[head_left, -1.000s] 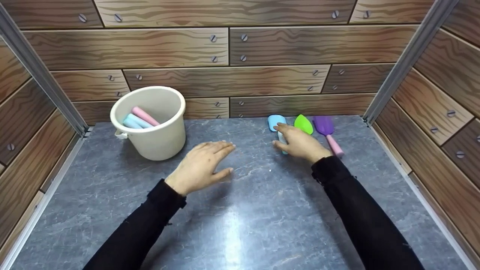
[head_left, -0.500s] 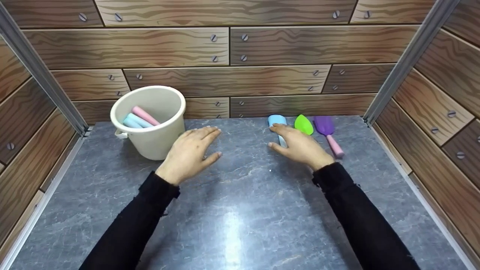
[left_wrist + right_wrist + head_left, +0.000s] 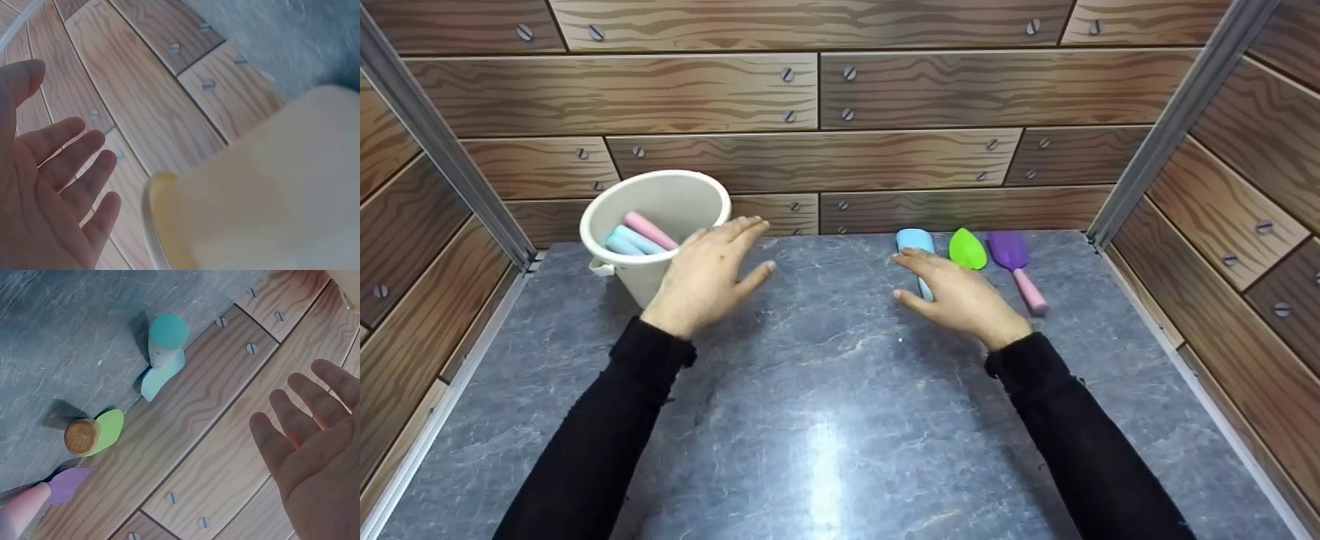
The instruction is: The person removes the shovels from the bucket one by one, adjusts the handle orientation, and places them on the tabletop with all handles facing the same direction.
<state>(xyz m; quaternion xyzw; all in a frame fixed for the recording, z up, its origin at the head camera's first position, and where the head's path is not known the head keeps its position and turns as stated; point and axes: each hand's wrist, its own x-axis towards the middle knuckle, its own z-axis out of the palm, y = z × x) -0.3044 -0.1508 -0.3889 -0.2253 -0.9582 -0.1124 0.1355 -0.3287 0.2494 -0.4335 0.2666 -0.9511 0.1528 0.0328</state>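
My left hand [image 3: 701,274], fingers extended and holding nothing, hovers in front of the right side of a cream bucket [image 3: 631,277], hiding part of its wall. In the left wrist view a gap shows between the fingers and the bucket [image 3: 270,197]. Inside the bucket lie a pink handle [image 3: 651,230] and light-blue handles [image 3: 634,241]. My right hand [image 3: 960,296] also holds nothing, its fingers relaxed, above the handle of a small blue shovel [image 3: 915,239]. Beside that lie a green shovel [image 3: 967,250], its wooden handle [image 3: 81,437] visible in the right wrist view, and a purple shovel [image 3: 1008,249] with a pink handle.
The three shovels lie in a row by the wood-patterned back wall [image 3: 915,161]. Similar side walls enclose the grey marbled tabletop [image 3: 825,375], with metal posts [image 3: 1155,135] at the corners. A tiny white speck [image 3: 900,340] lies on the tabletop.
My left hand has moved leftward and away from me, up to the bucket. My right hand has shifted only slightly; the bucket and the shovels have stayed in place.
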